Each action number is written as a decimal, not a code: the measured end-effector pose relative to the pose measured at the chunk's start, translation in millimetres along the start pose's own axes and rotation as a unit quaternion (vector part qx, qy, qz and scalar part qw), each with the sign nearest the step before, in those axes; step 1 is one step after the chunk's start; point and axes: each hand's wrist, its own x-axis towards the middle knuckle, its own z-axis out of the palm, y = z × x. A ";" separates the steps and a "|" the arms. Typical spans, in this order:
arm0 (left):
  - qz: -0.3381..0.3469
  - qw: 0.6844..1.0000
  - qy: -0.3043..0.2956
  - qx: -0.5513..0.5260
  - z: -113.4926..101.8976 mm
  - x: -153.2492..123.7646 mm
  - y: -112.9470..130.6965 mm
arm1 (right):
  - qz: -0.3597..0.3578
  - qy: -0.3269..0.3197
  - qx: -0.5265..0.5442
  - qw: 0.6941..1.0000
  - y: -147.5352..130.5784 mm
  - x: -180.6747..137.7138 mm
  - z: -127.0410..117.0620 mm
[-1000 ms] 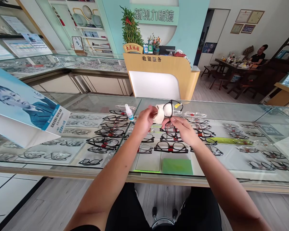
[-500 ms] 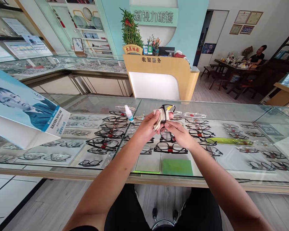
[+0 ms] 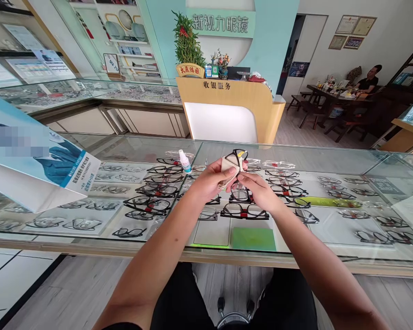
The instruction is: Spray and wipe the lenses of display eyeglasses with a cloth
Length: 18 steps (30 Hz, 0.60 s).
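My left hand (image 3: 214, 179) is closed on a cream cloth (image 3: 230, 163), its thumb pressing the cloth against a pair of dark-framed eyeglasses (image 3: 240, 152). A yellow tag shows on the glasses, and part of the frame is covered by the cloth. My right hand (image 3: 254, 185) pinches the lower side of the same glasses with thumb and fingers. Both hands are held above the glass display counter (image 3: 209, 261). Left of them, a small white spray bottle (image 3: 185, 162) with a blue and red label stands on the glass.
Rows of eyeglasses (image 3: 244, 211) lie inside the counter under the glass. A folded advertising stand (image 3: 55, 176) occupies the left end. Beyond is a wooden reception desk (image 3: 223, 110). At the back right a person (image 3: 369, 82) sits at a dark table.
My left thumb has shifted to the right over the cloth, and the cloth now lies more widely across the glasses. My right hand stays at the glasses, its fingers slightly moved.
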 end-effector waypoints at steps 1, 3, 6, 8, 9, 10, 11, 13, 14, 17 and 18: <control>0.006 1.000 -0.001 0.012 0.8 -0.5 1.2 | 0.000 0.004 0.000 1.000 -0.6 0.1 -0.3; 0.027 0.999 0.013 0.035 3.2 -1.4 2.5 | 0.003 0.012 0.004 1.000 -1.6 0.1 -1.0; 0.063 0.995 0.052 0.055 7.5 -2.6 2.0 | 0.006 0.001 0.007 1.000 -2.3 -0.6 -2.1; 0.074 0.993 0.066 0.061 10.6 -3.9 1.1 | 0.006 -0.017 0.003 1.000 -2.1 -1.4 -1.5; 0.077 0.992 0.073 0.063 12.2 -4.9 0.7 | 0.005 -0.023 0.000 1.000 -1.8 -1.9 -0.6; 0.081 0.991 0.080 0.065 13.8 -5.9 0.3 | 0.007 -0.025 -0.001 1.000 -1.5 -2.4 0.7; 0.087 0.990 0.089 0.065 15.3 -7.0 -0.1 | 0.009 -0.026 -0.002 1.000 -1.1 -2.9 2.4; 0.102 0.987 0.107 0.064 17.8 -8.7 -1.3 | 0.012 -0.035 -0.009 0.999 -0.8 -3.6 6.0; 0.108 0.986 0.113 0.064 18.4 -9.0 -2.0 | 0.012 -0.042 -0.013 0.999 -0.8 -3.7 7.6; 0.110 0.984 0.120 0.067 16.8 -7.2 -4.4 | 0.004 -0.046 -0.012 0.999 -2.0 -3.2 9.0; 0.108 0.984 0.121 0.068 15.1 -5.9 -4.8 | 0.004 -0.040 -0.008 0.999 -2.8 -2.8 8.2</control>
